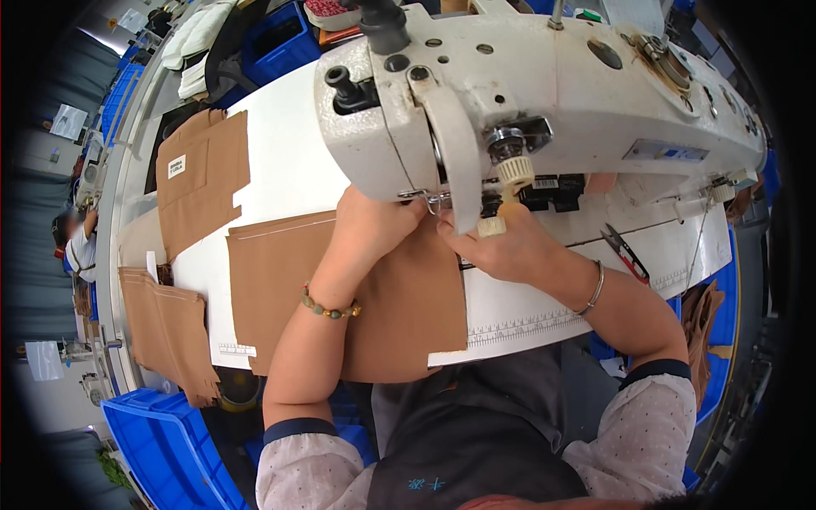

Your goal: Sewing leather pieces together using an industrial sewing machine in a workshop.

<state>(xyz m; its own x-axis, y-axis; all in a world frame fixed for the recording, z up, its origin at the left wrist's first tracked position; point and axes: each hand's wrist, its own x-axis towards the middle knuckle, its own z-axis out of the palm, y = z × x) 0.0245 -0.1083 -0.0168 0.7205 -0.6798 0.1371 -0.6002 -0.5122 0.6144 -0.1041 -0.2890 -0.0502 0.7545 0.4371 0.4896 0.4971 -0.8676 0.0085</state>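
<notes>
A white sewing machine (544, 93) with a metal needle area stands in front of me. My left hand (378, 225) reaches under its head beside the needle, with thumb and fingers pressed together; what they pinch is too small to make out. From the right, my right hand (510, 246) meets it at the needle, its fingers drawn together and partly hidden by the cream tension knobs (515, 172). Under both hands and my left forearm lies a flat brown fabric panel (289, 289), stitched along its far edge.
Left on the white table (280, 119) lie a brown panel with a label (200, 183) and stacked brown pieces (166, 323). Thread snips (627, 255) with red handles rest at the right. Blue bins (170, 450) stand below, and a person (81, 246) works at far left.
</notes>
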